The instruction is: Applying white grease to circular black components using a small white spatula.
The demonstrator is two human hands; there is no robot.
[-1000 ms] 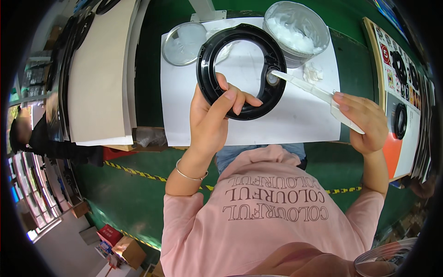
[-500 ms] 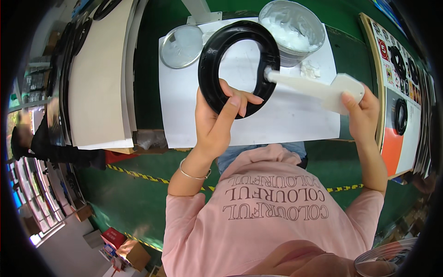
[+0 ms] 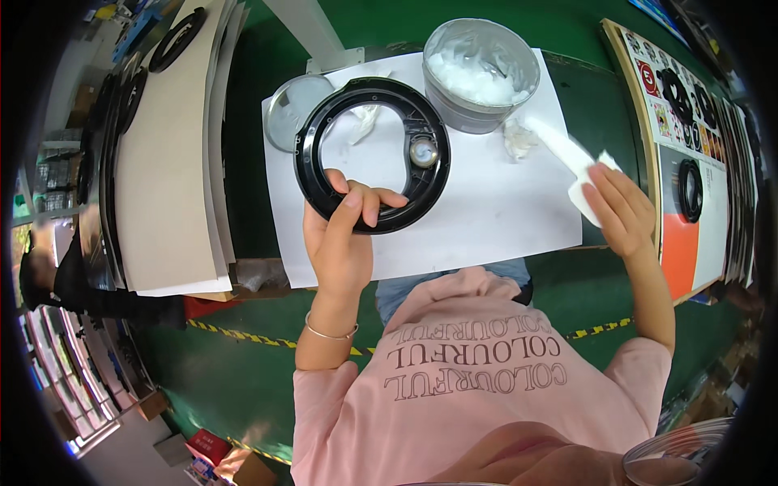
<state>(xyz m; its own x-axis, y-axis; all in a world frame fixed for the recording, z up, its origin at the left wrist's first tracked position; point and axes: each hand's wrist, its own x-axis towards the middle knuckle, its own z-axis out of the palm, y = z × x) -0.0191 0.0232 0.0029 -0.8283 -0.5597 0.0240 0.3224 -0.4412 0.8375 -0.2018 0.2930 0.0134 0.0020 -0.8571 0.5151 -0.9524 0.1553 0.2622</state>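
My left hand [image 3: 340, 243] grips the lower edge of a black plastic ring [image 3: 307, 158], fingers wrapped round it, above the white sheet. A round seat on the ring's inner right side [image 3: 423, 151] carries a whitish smear. My right hand [image 3: 622, 212] closes round the wide end of a flat white spatula [image 3: 559, 148], its narrow tip pointing up and left, apart from the ring. Between them at the back stands a clear tub [image 3: 470, 117] of white grease. A crumpled tissue [image 3: 519, 141] lies beside it, near the spatula's tip.
A round translucent lid [image 3: 284, 109] lies partly behind the ring on the white sheet [image 3: 486, 219]. Tall boards [image 3: 178, 162] stand at the left. A display board with black rings [image 3: 689, 190] edges the right. A white post [image 3: 312, 32] rises at the back.
The spatula has left the ring and moved right and down with my right hand. My left hand has brought the ring left and lower, turning its seat more into view.
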